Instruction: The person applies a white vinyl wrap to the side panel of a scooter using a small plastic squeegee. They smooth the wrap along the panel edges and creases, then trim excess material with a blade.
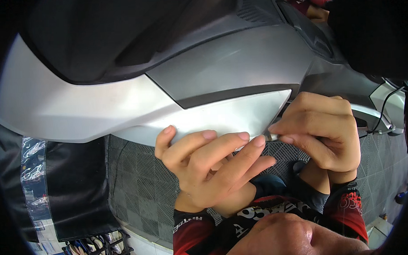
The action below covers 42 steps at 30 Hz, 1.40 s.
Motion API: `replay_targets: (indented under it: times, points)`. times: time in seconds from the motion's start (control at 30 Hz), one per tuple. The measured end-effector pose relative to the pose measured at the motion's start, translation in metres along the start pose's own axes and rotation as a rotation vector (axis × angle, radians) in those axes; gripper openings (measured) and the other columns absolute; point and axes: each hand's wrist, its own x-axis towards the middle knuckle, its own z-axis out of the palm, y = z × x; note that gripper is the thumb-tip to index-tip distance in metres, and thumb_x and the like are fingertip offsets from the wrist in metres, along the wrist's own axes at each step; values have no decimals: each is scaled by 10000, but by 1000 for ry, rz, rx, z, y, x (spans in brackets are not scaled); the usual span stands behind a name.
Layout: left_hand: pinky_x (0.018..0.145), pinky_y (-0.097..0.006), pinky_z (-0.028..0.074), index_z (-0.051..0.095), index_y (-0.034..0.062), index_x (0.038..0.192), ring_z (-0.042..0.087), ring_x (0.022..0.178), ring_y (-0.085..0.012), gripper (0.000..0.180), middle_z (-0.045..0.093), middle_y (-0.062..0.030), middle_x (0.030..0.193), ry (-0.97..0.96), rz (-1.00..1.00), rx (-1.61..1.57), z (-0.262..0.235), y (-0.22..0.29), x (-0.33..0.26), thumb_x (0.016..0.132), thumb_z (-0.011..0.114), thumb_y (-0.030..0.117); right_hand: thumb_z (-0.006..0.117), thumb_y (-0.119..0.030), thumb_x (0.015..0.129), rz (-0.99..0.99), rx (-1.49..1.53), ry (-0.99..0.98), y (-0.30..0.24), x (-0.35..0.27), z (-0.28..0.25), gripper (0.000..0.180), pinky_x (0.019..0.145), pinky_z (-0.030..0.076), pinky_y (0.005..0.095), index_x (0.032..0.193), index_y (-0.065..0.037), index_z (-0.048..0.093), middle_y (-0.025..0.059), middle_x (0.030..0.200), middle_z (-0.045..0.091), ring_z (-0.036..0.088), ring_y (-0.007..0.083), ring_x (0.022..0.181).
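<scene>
A motorbike's side bodywork spans the view, with a silver-white lower panel [230, 115] and a dark grey panel [237, 63] above it. My left hand [210, 167] rests along the lower edge of the silver-white panel. Its fingers are spread, their tips lying on the surface. Just right of the panel's pointed end, my right hand [323, 132] is closed in a pinch. Between its thumb and forefinger shows a small, pale, metal-looking piece [271, 137], close to the left forefinger's tip. The rest of that piece is hidden by the fingers.
Grey ribbed floor tiles [141, 188] lie below. A black sheet with a clear strip [78, 190] hangs at the left, above a black rack of shoe-like things [98, 248]. A thin black cable [383, 107] runs down at right. Part of another person [316, 6] shows at upper right.
</scene>
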Motion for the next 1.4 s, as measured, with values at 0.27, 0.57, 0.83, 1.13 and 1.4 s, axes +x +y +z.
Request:
replay_targets:
  times: [0.27,0.57,0.83,1.13,1.4]
  points:
    - [1294,-499,285,831,416,869,598,1025,-108,122,690,205,820,43,-25,-128,1,1,4,791,894,486,836,-45,841,-9,201,-148,2,-9,-6,128,576,533,306,952,15,854,129,836,747,728,227,663]
    - [1262,-494,322,836,331,1049,619,1001,-122,182,705,125,925,86,-45,-155,3,-3,1,889,817,416,832,-7,831,-47,-34,33,16,-4,-9,162,617,535,304,991,11,847,122,856,744,734,207,737]
    - [1016,-473,415,856,174,1261,472,1168,-262,676,651,-51,1246,-85,44,343,17,11,15,986,639,752,831,50,820,-145,-481,174,-4,17,15,254,575,513,315,1068,-5,826,88,870,694,678,207,682]
    - [1098,-381,430,883,270,1207,533,1033,-144,515,693,66,1144,-10,-91,418,23,20,16,1077,562,650,847,29,793,-198,-552,166,-4,24,19,268,542,487,315,1057,-15,825,76,866,678,651,194,653]
    - [1061,-379,465,879,199,1209,543,1041,-151,520,697,67,1148,23,-118,372,25,19,15,1066,605,617,838,13,733,-246,-540,162,-5,28,21,329,537,486,318,1060,-14,824,85,880,677,652,200,659]
